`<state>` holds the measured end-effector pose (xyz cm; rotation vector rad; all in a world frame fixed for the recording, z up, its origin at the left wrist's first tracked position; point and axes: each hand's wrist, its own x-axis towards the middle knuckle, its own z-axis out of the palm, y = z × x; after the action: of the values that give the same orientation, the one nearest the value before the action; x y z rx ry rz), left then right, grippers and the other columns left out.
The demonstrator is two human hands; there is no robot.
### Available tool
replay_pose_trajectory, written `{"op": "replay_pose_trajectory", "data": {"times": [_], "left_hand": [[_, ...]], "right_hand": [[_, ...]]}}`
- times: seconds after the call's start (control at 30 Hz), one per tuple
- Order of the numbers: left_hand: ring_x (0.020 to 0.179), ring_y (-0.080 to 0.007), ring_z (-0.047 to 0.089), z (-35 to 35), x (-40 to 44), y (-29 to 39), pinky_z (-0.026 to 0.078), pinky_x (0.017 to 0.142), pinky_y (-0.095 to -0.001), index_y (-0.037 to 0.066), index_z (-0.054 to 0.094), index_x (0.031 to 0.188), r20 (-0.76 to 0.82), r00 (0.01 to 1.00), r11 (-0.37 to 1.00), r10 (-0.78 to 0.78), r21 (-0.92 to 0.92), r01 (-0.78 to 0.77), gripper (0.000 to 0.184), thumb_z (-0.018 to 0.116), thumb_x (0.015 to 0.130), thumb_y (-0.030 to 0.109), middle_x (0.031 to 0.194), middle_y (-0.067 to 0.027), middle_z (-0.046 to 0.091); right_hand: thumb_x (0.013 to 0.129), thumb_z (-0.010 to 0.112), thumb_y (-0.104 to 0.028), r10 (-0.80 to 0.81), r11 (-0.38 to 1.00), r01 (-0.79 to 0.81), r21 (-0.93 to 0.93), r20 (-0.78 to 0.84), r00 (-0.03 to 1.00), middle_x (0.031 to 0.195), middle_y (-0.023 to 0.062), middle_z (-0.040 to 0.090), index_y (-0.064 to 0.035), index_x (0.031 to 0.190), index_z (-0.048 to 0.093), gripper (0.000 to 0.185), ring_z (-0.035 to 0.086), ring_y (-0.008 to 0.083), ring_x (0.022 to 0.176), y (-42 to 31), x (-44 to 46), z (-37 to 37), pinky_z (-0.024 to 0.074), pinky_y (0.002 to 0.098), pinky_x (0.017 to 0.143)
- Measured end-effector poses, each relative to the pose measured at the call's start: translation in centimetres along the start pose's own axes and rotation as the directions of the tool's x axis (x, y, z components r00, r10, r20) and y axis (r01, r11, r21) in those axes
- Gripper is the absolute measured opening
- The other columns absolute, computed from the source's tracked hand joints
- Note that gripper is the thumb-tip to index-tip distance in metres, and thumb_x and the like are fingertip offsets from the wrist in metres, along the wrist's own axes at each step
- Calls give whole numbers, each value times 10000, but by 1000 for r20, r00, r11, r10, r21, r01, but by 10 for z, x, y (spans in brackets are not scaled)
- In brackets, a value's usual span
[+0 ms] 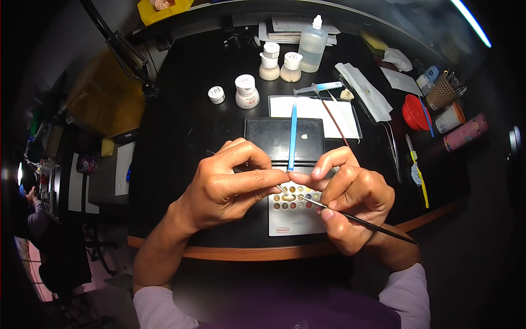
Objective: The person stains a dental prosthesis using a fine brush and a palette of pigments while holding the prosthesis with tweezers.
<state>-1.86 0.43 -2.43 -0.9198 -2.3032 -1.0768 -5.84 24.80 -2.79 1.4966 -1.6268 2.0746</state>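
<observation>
Near the front of the black desk, my left hand is closed in a pinch on a thin metal tool, with a small pale piece at its tip. My right hand is closed around a dark slender brush, whose tip points left and meets or nearly meets the pale piece. Below both hands lies a white palette with rows of coloured round wells. Beyond the fingers, a blue strip-like handle lies across a black case that bears a small white piece.
White-capped jars, a clear bottle and a syringe stand or lie farther back. To the right are a red bowl, tweezers, a yellow tool and a pink cylinder. Another person's hands show far left.
</observation>
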Motion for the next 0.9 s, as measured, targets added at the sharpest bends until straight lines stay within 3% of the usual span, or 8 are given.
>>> {"op": "replay_pose_trajectory", "data": {"times": [0.4,0.5,0.9], "left_hand": [[778,-163,619,-4,-1,-1,449,693,-327,163,837,1110,32,999,999,37,23,-38,389,894,732,86,907,-7,654],[780,-164,616,-3,-2,-2,438,691,-327,163,836,1107,28,999,999,40,27,-40,391,898,728,92,908,-6,653],[770,-167,606,-3,-1,-1,466,712,-328,157,837,1117,29,999,1000,30,8,-31,395,898,734,83,908,-15,641]], "right_hand": [[665,642,135,-19,977,38,-208,94,995,750,80,611,-43,783,543,235,624,282,983,-9,-3,0,680,533,920],[628,698,89,-60,967,64,-245,24,998,669,49,582,-61,720,549,231,691,327,892,-7,-3,6,582,396,743],[625,714,94,-45,965,56,-257,49,998,684,54,580,-61,725,555,243,694,330,902,-9,-3,7,583,386,727]]}}
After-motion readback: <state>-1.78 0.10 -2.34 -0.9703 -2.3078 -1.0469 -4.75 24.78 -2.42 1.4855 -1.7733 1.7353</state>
